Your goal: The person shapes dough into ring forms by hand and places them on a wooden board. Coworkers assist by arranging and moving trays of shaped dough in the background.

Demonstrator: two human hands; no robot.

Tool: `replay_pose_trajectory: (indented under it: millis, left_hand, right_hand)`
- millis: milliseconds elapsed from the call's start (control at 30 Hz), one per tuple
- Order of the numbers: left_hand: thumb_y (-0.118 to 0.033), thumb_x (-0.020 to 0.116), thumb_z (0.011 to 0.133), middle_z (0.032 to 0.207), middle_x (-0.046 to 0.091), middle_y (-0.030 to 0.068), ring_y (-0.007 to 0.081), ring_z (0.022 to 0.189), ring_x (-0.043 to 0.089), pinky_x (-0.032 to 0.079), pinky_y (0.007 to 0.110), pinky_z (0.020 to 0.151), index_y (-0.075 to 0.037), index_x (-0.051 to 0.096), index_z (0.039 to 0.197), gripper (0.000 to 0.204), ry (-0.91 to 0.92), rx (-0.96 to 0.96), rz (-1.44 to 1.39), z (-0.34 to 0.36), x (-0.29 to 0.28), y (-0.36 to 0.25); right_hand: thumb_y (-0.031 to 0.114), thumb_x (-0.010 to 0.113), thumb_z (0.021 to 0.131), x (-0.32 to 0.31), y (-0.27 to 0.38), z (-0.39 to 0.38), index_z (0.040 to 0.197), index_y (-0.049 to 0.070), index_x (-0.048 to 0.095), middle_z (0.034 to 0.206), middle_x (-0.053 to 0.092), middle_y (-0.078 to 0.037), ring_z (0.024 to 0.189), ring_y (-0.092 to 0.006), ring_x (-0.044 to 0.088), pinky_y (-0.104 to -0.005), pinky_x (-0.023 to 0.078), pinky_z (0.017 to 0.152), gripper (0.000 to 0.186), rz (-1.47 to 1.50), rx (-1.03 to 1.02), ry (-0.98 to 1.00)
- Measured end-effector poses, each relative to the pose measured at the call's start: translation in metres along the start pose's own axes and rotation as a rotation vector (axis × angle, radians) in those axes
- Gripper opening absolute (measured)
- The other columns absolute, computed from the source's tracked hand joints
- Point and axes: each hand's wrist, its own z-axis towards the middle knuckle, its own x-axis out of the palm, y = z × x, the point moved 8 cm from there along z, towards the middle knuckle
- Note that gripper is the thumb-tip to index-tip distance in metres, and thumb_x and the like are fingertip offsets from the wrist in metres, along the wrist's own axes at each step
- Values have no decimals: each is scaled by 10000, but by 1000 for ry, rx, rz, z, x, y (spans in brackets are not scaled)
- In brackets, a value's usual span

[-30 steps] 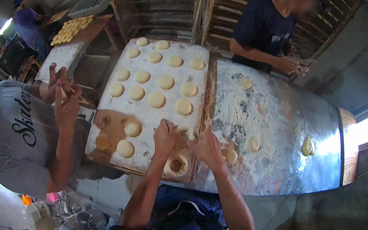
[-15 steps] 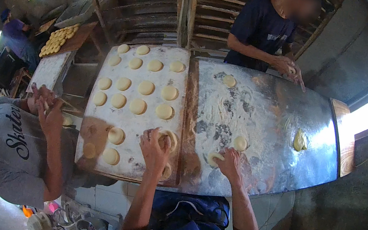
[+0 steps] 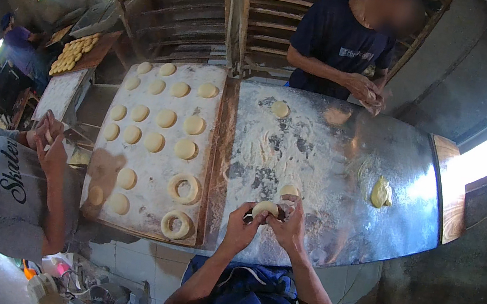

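Observation:
In front of me, over the near edge of the floured metal table, my left hand [image 3: 239,228] and my right hand [image 3: 288,229] come together on one pale dough piece [image 3: 266,208]. Fingers and thumbs of both hands close around it, and its underside is hidden. Just beyond my right hand lies a dough ball [image 3: 289,191] on the table. To the left, two dough rings [image 3: 176,224] with open centres rest at the near right corner of the floured board [image 3: 151,201]. Rows of round dough pieces [image 3: 186,149] cover the rest of that board.
A yellowish dough lump [image 3: 381,193] sits on the metal table [image 3: 340,223] at right; another ball [image 3: 279,108] is near the far edge. One co-worker [image 3: 341,47] stands across the table, another [image 3: 18,181] at left. Behind is a wooden rack [image 3: 177,7].
My left hand has left the dough ring on the board and moved right to join my right hand on the dough piece. The rings are now uncovered. The view has shifted slightly.

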Motion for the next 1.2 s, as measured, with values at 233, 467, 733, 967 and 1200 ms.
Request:
replay_pose_trajectory:
  millis: [233, 467, 733, 967, 1200]
  left_hand:
    - [-48, 599, 958, 1024, 670, 120, 183, 914, 663, 561, 286, 743, -29, 492, 1300, 359, -108, -89, -617, 4, 42, 32]
    - [76, 637, 856, 952, 634, 57, 166, 880, 647, 524, 309, 720, -98, 411, 1277, 508, 93, 73, -469, -2, 62, 15]
    - [-313, 394, 993, 816, 588, 78, 233, 726, 625, 475, 384, 590, -75, 461, 1021, 248, -253, -39, -271, 12, 57, 11]
    - [-270, 438, 993, 680, 423, 45, 206, 604, 449, 398, 354, 558, -56, 429, 777, 304, -459, 22, -590, 19, 43, 39]
    - [-256, 471, 973, 629, 440, 36, 227, 563, 486, 398, 345, 512, -142, 393, 725, 283, -388, 184, -526, 14, 11, 39]
  right_hand:
    - [6, 719, 775, -15, 4, 8, 1295, 59, 398, 946, 651, -127, 888, -227, 656, -358, 536, 755, 613, -104, -71, 254]
    - [264, 571, 943, -30, -26, 15, 1257, 75, 483, 1021, 613, -112, 912, -179, 637, -312, 522, 737, 378, 324, 302, 452]
    - [522, 390, 1019, -39, -50, 26, 839, 21, 623, 683, 582, -51, 566, -142, 541, -293, 441, 515, 581, 296, 303, 172]
    - [497, 453, 1006, -18, -54, 24, 878, -8, 611, 785, 602, -63, 683, -192, 562, -374, 487, 626, 544, 294, 194, -47]
    - [431, 490, 998, 16, -36, 17, 981, -13, 561, 835, 588, -71, 735, -166, 579, -360, 504, 679, 449, -141, 168, 330]
